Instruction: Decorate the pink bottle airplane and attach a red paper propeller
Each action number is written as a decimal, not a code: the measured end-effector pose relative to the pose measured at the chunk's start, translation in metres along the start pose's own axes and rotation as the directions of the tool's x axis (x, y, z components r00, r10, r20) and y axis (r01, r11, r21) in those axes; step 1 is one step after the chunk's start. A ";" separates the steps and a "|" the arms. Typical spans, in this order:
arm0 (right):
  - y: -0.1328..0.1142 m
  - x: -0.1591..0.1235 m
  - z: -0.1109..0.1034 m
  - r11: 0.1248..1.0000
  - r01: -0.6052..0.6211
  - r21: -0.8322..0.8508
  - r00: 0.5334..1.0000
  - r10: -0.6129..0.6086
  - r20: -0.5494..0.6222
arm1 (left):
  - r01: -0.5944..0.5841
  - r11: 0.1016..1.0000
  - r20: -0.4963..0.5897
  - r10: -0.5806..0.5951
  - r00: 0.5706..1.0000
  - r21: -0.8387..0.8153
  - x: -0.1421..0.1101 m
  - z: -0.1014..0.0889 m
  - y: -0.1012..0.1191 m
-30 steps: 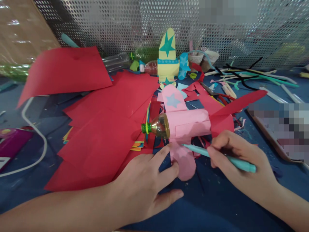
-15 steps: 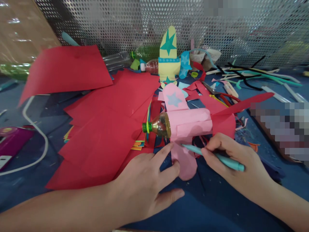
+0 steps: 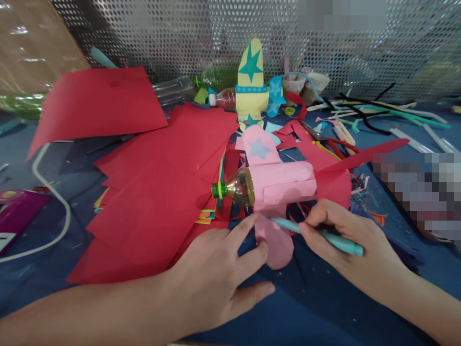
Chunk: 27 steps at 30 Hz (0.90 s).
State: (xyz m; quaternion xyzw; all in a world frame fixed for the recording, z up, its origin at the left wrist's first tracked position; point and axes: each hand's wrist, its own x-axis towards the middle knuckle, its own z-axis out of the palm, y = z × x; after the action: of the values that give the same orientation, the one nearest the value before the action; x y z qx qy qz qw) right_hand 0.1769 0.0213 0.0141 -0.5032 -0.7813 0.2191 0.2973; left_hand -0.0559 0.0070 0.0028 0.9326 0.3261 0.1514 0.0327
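Observation:
A small plastic bottle (image 3: 240,186) with a green neck lies wrapped in pink paper (image 3: 284,178), its neck pointing left. Pink paper wings stick out from it; the far wing (image 3: 258,142) carries a pale blue star, while the near wing (image 3: 279,247) points toward me. Red paper fins (image 3: 334,182) stand at its right end. My left hand (image 3: 223,269) is open, its fingertips resting on the left edge of the near wing. In my right hand (image 3: 342,235) is a light teal marker (image 3: 324,235), its tip at the near wing close to the bottle's body.
Red paper sheets (image 3: 151,206) are spread on the left, near a purple device (image 3: 21,211) and a white cable (image 3: 66,206). Behind stands a yellow paper-covered bottle model (image 3: 252,98). Red-handled scissors (image 3: 334,144), paper scraps and pipe cleaners (image 3: 382,113) lie to the right.
The marker tip has shifted very slightly left and down along the near wing, the right hand moving with it. The left hand stays in place.

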 end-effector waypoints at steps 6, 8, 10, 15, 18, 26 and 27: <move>-0.001 0.001 -0.001 1.000 0.008 -0.001 1.000 -0.008 0.001 | 0.012 1.000 0.013 -0.012 1.000 -0.005 -0.001 0.000 0.000; -0.002 0.002 -0.001 1.000 0.009 -0.002 1.000 -0.009 0.005 | 0.008 1.000 0.010 -0.008 1.000 -0.004 -0.001 0.001 0.000; -0.002 0.003 -0.001 1.000 0.009 -0.003 1.000 -0.009 0.012 | 0.005 1.000 0.015 -0.005 1.000 -0.001 -0.001 0.001 0.000; 0.000 0.001 0.000 1.000 0.000 -0.008 1.000 0.000 -0.018 | 0.003 1.000 0.007 -0.003 1.000 0.002 -0.001 0.001 0.000; 0.000 0.001 0.000 1.000 -0.018 -0.002 1.000 0.018 -0.014 | 0.001 1.000 0.004 -0.001 1.000 0.001 0.000 0.000 0.000; 0.000 0.001 -0.001 1.000 -0.008 -0.015 1.000 0.008 -0.022 | -0.005 1.000 -0.023 0.005 1.000 0.008 0.001 -0.001 0.001; 0.000 0.001 -0.001 1.000 -0.011 -0.018 1.000 0.011 -0.022 | -0.004 1.000 -0.023 0.004 1.000 0.012 0.001 -0.001 0.001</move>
State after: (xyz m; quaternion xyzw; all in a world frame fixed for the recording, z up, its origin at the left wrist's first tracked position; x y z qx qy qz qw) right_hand 0.1772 0.0226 0.0154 -0.5124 -0.7773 0.2082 0.3000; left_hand -0.0548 0.0074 0.0041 0.9316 0.3255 0.1600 0.0229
